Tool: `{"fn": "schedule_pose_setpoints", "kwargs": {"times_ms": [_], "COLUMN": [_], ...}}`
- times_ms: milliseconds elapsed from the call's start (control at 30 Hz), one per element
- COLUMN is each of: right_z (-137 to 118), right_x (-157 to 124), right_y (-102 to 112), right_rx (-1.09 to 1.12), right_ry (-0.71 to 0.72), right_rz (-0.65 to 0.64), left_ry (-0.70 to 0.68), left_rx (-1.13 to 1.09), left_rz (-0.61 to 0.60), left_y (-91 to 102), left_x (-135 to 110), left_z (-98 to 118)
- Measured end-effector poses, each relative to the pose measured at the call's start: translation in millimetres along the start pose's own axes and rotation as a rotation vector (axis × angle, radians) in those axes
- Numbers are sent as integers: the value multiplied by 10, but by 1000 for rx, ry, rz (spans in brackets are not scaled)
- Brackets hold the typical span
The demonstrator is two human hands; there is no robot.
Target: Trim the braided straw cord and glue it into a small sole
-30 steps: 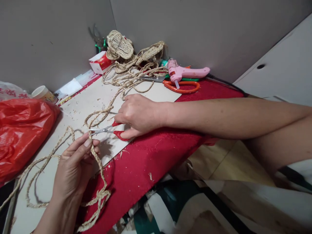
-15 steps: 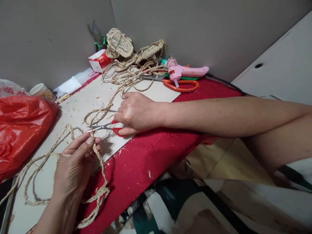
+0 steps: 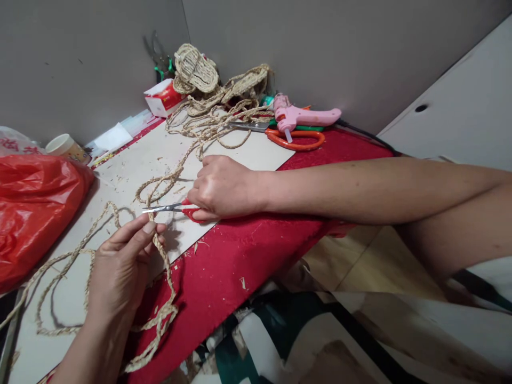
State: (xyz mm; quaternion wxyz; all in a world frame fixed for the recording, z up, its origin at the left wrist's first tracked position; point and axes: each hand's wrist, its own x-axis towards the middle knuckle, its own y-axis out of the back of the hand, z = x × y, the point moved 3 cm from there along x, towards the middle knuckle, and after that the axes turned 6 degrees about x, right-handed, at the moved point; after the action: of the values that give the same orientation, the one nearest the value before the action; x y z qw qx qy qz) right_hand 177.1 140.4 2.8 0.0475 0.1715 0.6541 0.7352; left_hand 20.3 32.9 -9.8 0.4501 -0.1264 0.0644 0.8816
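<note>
Left of centre, the left hand (image 3: 122,261) pinches a braided cord (image 3: 166,261); the right hand (image 3: 224,186), mid-frame, holds red-handled scissors (image 3: 169,207), blades at the cord. Upper centre, a pink glue gun (image 3: 306,117) lies over orange-handled scissors (image 3: 272,136). A red bag (image 3: 40,213) fills the left edge.

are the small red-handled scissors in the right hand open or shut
Nearly shut: the scissors' two blades lie almost together at the rope; whether it's cut through, I cannot tell.
</note>
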Motion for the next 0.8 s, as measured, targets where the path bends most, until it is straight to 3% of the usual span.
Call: {"fn": "schedule_pose_setpoints", "kwargs": {"times_ms": [333,567,800], "right_z": [32,10,20], "right_x": [-1,-19,-4], "right_y": [-30,-14,-23], "right_rx": [70,54,97], "right_ry": [41,28,44], "right_rz": [8,45,11], "left_ry": [-34,-66,-44], "left_rx": [40,299,210], "left_rz": [1,59,54], "left_y": [54,53,40], "left_x": [53,-29,-14], "left_z": [-45,-30,-30]}}
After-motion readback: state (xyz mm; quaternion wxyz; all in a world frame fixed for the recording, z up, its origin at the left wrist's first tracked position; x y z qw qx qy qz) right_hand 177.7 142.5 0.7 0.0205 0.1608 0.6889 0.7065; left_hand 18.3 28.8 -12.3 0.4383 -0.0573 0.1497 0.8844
